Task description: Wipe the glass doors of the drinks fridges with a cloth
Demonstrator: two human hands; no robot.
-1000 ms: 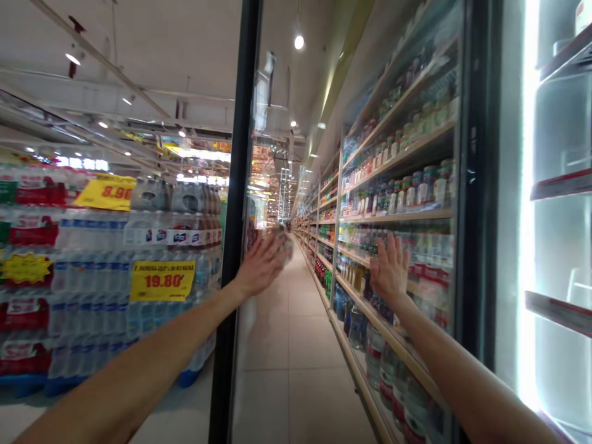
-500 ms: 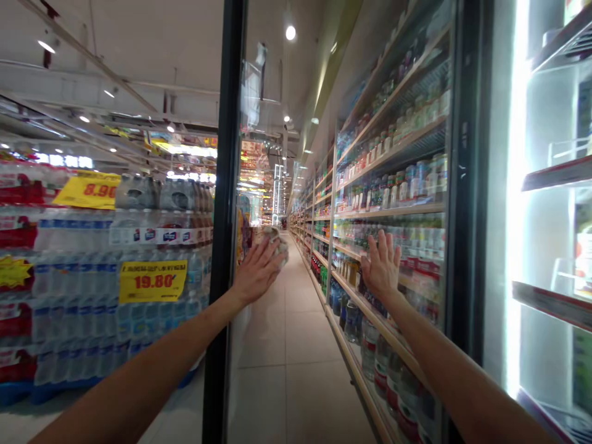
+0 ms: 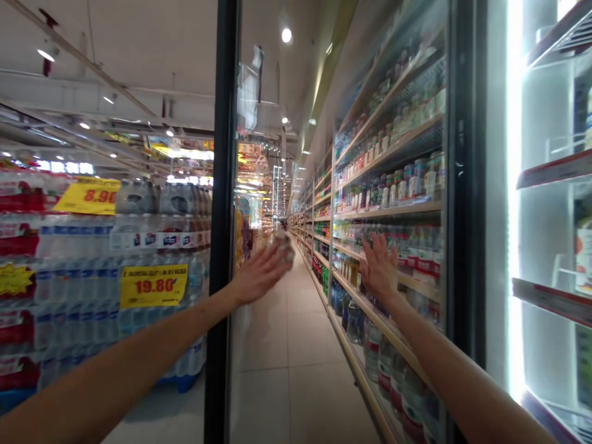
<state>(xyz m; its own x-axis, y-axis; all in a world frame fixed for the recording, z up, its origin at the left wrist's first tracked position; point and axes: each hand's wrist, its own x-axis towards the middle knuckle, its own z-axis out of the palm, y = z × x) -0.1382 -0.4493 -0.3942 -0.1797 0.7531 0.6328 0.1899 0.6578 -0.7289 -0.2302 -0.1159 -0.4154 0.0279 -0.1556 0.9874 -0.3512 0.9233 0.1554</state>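
Pressing on door [image 3: 296, 370]: left hand [image 3: 258, 276] and right hand [image 3: 379, 270] both lie palm-flat on the glass at mid-height, well apart. Left fingers are extended and close together, tips blurred. Right fingers are straight and slightly spread. Nothing is pinched. Door stands swung out straight ahead, between its black frame edge [image 3: 221, 246] at left and the lit fridge [image 3: 550, 296] at right; shelves [image 3: 393, 209] show through it. Judged: heavy, stiff, hinged, with glass smooth and slippery under palms and fragile to knocks. Better hold is the frame edge, far from the hinge, not the bare pane. Water packs [image 3: 152, 240] are stacked beyond, left.
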